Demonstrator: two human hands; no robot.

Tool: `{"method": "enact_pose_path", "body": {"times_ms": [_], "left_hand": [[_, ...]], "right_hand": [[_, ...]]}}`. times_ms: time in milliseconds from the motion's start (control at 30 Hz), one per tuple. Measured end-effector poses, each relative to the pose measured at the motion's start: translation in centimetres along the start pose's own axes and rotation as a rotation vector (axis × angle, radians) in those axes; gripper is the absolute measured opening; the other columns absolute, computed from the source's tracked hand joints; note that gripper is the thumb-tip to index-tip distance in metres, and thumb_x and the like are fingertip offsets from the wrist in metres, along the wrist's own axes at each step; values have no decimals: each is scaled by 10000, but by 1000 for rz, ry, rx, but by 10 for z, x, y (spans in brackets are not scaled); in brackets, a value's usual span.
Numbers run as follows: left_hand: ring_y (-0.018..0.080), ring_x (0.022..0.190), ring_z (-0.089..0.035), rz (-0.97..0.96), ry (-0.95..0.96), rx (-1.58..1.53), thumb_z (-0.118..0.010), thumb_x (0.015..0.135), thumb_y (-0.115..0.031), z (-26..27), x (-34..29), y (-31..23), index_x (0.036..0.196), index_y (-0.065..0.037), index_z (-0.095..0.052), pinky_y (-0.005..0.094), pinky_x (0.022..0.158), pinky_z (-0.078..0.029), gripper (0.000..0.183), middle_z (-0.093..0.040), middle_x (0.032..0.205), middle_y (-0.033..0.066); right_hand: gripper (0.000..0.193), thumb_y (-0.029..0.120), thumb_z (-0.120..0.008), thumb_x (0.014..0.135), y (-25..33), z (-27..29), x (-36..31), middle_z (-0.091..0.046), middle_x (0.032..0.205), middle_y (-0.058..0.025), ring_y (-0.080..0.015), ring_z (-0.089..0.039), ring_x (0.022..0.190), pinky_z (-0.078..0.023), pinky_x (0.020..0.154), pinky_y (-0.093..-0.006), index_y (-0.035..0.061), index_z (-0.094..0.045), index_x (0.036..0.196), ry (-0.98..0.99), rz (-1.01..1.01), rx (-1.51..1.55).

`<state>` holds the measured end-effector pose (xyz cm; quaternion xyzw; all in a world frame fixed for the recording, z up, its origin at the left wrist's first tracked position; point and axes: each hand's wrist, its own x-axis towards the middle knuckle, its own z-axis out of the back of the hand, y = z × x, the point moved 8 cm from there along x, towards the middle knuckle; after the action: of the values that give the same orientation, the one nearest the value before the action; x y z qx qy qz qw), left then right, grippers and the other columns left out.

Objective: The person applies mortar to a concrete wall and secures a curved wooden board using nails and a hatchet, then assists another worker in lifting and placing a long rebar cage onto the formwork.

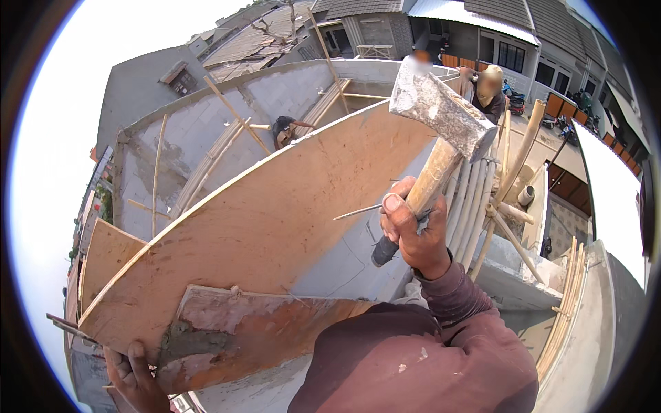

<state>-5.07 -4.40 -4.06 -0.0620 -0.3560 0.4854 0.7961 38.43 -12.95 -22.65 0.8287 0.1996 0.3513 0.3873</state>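
Observation:
My right hand (416, 227) is raised in front of me, closed round the wooden handle of a hammer (441, 110). The hammer's heavy metal head is up and crusted with pale residue; dark wrapping covers the handle's lower end. A long nail (357, 213) sticks out leftward from the same fingers. At the lower left, my left hand (132, 378) grips the lower corner of a large brown plywood sheet (275, 193), thumb on its face. A smaller mortar-stained board (234, 337) lies against the sheet's lower part.
Bamboo poles (527, 151) are lashed together at the right, beside a concrete ledge (595, 310). Below, a person (284, 131) bends by the grey block wall (186, 131); another person (490, 93) is beyond the hammer. Houses and parked motorcycles stand behind.

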Motion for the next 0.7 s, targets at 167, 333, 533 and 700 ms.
{"method": "enact_pose_path", "body": {"times_ms": [167,333,533,700], "left_hand": [[149,1027,-608,91,-37,-277,-602,1000,-122,-29,-11,1,1286,73,-508,263,904,-463,359,-648,1138,129],[143,1013,-574,140,4,-301,-632,1006,-214,-21,-21,-16,1259,81,-519,263,871,-468,404,-634,1102,115],[166,1034,-600,188,-98,-155,-625,1010,-298,-15,-22,-15,1284,75,-539,295,897,-491,471,-632,1165,139],[183,901,-623,230,85,20,-656,948,-116,-21,-15,-33,1053,81,-668,309,792,-494,223,-700,1010,121]], "right_hand": [[113,104,-619,951,1,20,-1,-547,787,-62,-85,-499,541,-408,467,-247,13,-553,968,-81,87,23],[89,68,-612,949,-11,16,2,-535,788,-64,-94,-486,533,-406,470,-246,10,-545,961,-42,40,36],[91,63,-608,946,-9,29,11,-535,760,-64,-97,-491,528,-405,470,-251,0,-546,926,-89,29,34],[95,66,-607,941,-16,40,14,-542,750,-57,-94,-500,520,-403,467,-249,-1,-550,905,-89,19,57]]}}
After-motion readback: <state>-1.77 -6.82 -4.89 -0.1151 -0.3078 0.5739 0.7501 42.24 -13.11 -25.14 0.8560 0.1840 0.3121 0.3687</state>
